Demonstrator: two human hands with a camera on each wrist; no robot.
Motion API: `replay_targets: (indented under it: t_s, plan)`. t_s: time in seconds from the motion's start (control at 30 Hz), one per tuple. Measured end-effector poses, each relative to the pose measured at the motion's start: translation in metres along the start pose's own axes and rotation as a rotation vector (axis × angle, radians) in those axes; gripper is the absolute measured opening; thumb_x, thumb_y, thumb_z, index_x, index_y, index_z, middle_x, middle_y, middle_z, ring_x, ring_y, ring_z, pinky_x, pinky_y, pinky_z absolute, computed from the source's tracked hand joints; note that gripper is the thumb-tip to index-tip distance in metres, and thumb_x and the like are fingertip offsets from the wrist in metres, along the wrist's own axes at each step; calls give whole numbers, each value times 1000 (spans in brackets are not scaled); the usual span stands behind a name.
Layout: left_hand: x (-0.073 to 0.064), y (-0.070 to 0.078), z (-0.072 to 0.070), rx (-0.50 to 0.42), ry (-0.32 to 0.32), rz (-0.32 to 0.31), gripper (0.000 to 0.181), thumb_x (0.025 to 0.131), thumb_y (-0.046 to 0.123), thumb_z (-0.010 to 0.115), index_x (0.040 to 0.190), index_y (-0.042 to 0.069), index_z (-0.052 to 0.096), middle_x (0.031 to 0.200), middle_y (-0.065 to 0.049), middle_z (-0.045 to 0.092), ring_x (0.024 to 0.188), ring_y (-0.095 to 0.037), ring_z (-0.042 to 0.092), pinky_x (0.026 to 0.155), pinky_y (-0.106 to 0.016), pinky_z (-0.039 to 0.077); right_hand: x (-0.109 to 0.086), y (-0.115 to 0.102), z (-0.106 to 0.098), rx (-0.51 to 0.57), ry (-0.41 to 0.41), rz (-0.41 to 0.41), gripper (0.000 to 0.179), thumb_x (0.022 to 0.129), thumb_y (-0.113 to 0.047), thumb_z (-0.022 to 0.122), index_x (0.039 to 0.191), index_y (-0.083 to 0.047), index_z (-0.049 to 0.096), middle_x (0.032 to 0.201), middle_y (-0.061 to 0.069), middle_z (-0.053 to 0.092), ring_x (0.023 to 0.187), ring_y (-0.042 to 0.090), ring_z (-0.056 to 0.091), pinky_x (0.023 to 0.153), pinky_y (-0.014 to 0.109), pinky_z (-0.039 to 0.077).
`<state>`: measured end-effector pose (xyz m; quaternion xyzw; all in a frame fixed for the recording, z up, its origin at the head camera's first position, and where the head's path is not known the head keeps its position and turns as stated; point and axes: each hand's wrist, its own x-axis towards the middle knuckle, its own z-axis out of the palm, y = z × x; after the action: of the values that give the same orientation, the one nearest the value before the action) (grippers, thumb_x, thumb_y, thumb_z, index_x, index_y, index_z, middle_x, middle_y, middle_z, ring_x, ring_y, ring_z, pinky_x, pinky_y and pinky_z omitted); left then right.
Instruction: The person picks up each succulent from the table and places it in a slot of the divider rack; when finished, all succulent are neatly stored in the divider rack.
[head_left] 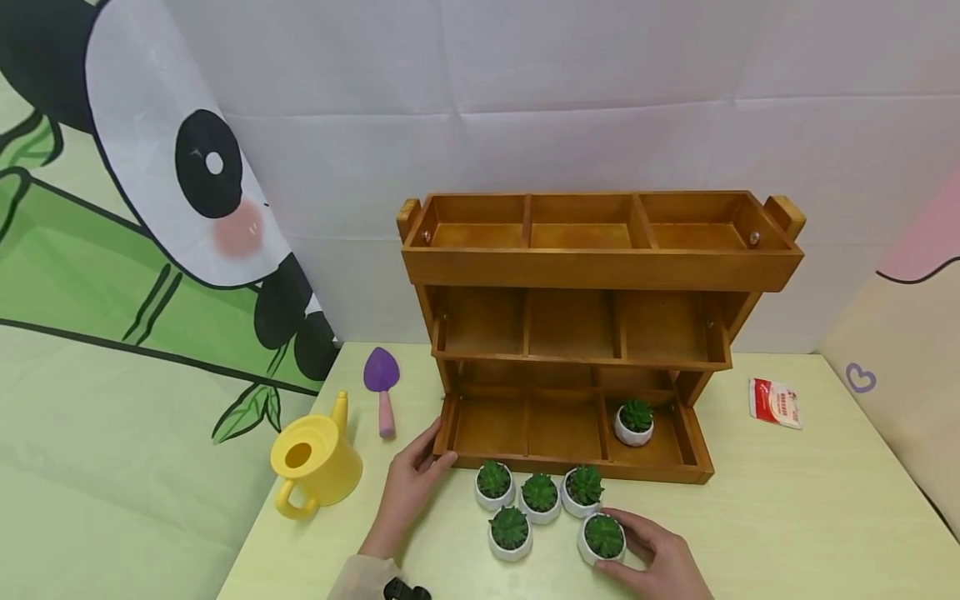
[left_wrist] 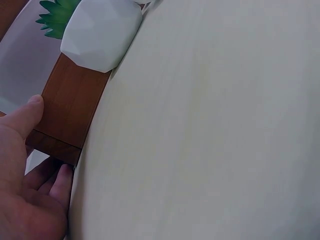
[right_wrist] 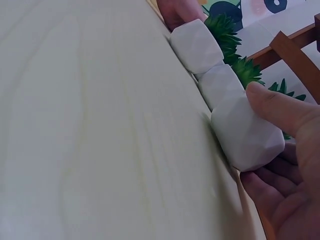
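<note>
A brown wooden tiered shelf (head_left: 600, 268) with divided trays stands at the back of the table. My left hand (head_left: 412, 479) grips the front left corner of its bottom tray, thumb (left_wrist: 34, 107) on the front board and fingers round the side. My right hand (head_left: 656, 554) holds a small potted succulent (head_left: 603, 536) in a white faceted pot (right_wrist: 245, 132), thumb on one side and fingers on the other. Several more potted succulents (head_left: 540, 493) stand close together before the shelf. One succulent (head_left: 635, 421) sits in the bottom tray's right compartment.
A yellow watering can (head_left: 318, 458) stands left of the shelf, near the table's left edge. Beside it lies a purple toy trowel (head_left: 382, 375) with a pink handle. A red and white packet (head_left: 776, 403) lies to the right. Printed cloth (head_left: 562, 108) hangs behind the table.
</note>
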<state>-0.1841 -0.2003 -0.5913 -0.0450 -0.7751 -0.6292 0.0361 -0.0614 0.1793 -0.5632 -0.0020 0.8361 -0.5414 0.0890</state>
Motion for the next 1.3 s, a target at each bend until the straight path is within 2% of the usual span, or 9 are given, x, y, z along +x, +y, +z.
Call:
replay_targets:
  t_s: [0.23,0.43,0.73,1.03,1.2,1.3]
  plan:
    - [-1,1,1,-1,2,-2,64,93,21,82,152,17,57,154,-6,53,139,-25,51,107,-27,48,-1,-7,-6,-31,-8,-27,70,75,-40,96,132,-8,71,133,14,68,123,35,66,97,32,58]
    - [-2,2,1,20,4,29,65,93,18,81,153,11,56,154,-13,52,139,-32,51,106,-30,49,0,-20,-15,-91,-12,-41,70,75,-42,95,132,-9,71,131,12,69,120,32,68,96,34,60]
    - [-1,3,0,27,1,5,65,93,24,82,152,17,57,154,-5,53,140,-26,51,108,-30,48,0,-41,-31,-125,2,-145,64,78,-39,93,131,-10,72,128,9,71,117,32,69,92,31,61]
    - [0,2,0,11,-4,23,64,93,20,82,152,15,57,153,-6,54,138,-24,52,107,-27,48,10,-59,-43,-102,38,-201,63,78,-36,94,131,-10,72,126,5,72,113,26,70,91,36,62]
    - [0,3,0,16,-9,30,64,94,19,81,152,13,56,153,-7,54,139,-24,51,108,-26,47,17,-71,-47,-111,79,-265,63,77,-36,95,131,-13,73,125,3,73,112,24,71,90,31,61]
    - [0,3,0,15,-7,21,64,94,19,81,152,14,56,154,-6,53,140,-24,50,108,-26,47,26,-77,-49,-114,85,-267,62,77,-34,95,131,-11,73,125,7,73,108,23,73,88,29,62]
